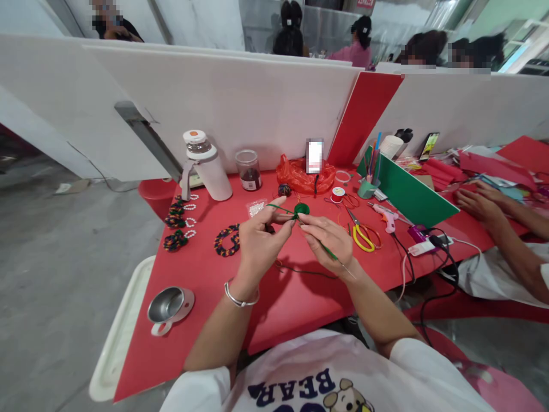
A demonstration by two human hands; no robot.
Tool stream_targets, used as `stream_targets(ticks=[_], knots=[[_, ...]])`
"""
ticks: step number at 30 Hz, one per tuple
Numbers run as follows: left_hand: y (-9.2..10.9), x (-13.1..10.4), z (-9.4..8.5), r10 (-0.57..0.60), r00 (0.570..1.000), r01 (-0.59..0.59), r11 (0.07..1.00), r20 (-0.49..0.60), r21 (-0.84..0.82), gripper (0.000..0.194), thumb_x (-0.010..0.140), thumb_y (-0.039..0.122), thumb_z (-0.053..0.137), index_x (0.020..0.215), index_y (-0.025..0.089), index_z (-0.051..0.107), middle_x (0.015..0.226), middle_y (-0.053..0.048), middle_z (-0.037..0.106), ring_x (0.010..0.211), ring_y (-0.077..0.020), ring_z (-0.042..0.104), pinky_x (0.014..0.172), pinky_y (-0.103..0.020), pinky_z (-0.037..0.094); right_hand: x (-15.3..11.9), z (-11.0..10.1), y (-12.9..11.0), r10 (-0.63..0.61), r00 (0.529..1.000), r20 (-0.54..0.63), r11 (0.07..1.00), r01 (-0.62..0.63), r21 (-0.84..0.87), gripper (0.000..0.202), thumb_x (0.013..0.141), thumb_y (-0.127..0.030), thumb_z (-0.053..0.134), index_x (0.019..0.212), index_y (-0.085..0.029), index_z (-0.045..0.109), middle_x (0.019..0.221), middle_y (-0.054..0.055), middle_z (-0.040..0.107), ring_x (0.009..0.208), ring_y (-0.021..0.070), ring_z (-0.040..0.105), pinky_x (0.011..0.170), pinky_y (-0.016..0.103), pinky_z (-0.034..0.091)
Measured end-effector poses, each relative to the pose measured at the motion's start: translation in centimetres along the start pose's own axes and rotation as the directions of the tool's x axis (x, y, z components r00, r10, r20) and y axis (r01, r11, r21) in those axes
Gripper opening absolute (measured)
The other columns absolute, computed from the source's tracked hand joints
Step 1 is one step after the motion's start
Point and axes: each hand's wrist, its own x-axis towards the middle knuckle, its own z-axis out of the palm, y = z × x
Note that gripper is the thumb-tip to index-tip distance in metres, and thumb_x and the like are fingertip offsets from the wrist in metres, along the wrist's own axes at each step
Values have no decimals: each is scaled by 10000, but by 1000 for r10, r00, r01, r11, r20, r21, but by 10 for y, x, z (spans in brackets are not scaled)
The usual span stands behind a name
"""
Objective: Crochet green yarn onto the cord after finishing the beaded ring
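Observation:
My left hand (260,237) is closed, thumb and fingers pinching a small bit of green yarn work (295,217). A taut strand of green yarn (281,210) runs over its raised index finger. In my right hand (332,240) lies a crochet hook (329,252) with a green grip, its thin metal end sticking out toward the wrist. The hook's tip meets the yarn between both hands, though the stitches are too small to make out. Just beyond the fingertips sits a ball of green yarn (302,208). A braided multicoloured loop (223,243) lies beside my left hand, partly hidden by it.
Yellow-handled scissors (362,237), a pink glue gun (388,220) and a power strip (430,246) lie rightward. A metal cup (169,306), a white flask (210,171) and a jar (249,170) stand leftward. A green divider (407,191) separates a co-worker's hands (484,200).

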Motion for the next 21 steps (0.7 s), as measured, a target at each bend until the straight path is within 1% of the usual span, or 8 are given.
stream_targets(ticks=[2,4,7,9,12,14,17,21], knots=[[0,1,0,0,1000,0,1000,6,-15,59,784,236,804,816,194,775,834,-66,804,759,-204,728,571,-276,495,-1,4,1,-32,999,-21,999,32,-7,398,967,-100,648,1347,-215,673,1290,171,780,1181,242,773,966,407,662],[-1,1,0,-15,1000,16,999,7,-46,103,771,245,818,851,188,786,830,-72,803,757,-210,728,604,-294,529,-2,7,3,-45,999,-30,999,44,-8,415,964,-104,651,1361,-224,667,1294,172,776,1181,244,770,947,408,665],[-4,2,0,-75,997,78,987,25,-141,314,735,251,859,1036,176,803,823,-62,799,752,-206,731,663,-310,568,-3,11,5,-43,998,-47,999,41,-32,392,976,-141,646,1346,-265,683,1273,151,783,1150,251,775,918,425,670],[-6,3,-1,-127,989,140,964,69,-225,459,720,265,884,1158,169,785,812,-48,794,740,-191,734,702,-306,583,-5,13,5,-49,996,-70,997,45,-57,403,972,-151,655,1354,-279,681,1256,143,783,1134,254,773,905,433,670],[-9,4,-3,-181,974,217,921,138,-323,546,711,287,907,1223,159,768,797,-42,792,748,-179,743,764,-308,600,-7,16,5,-54,993,-102,997,48,-67,452,966,-152,663,1394,-298,657,1257,133,776,1120,251,765,904,434,663],[-10,5,-4,-190,971,229,912,146,-340,553,703,291,916,1220,157,770,790,-42,790,756,-182,746,774,-310,603,-8,17,5,-45,994,-103,997,38,-67,437,973,-169,654,1386,-310,662,1254,126,773,1105,250,764,909,436,659],[-7,4,-3,-165,980,191,938,111,-290,512,712,280,905,1193,160,779,797,-45,786,743,-185,742,728,-299,591,-8,16,5,-23,996,-84,997,17,-80,380,980,-186,640,1339,-302,684,1225,126,775,1088,254,766,890,439,662],[-2,2,0,-92,994,101,977,58,-188,318,749,254,859,1051,175,802,838,-55,793,807,-210,756,689,-296,577,-6,14,2,0,995,-96,998,-5,-56,377,973,-165,648,1329,-287,679,1190,127,778,1073,249,763,867,429,662]])
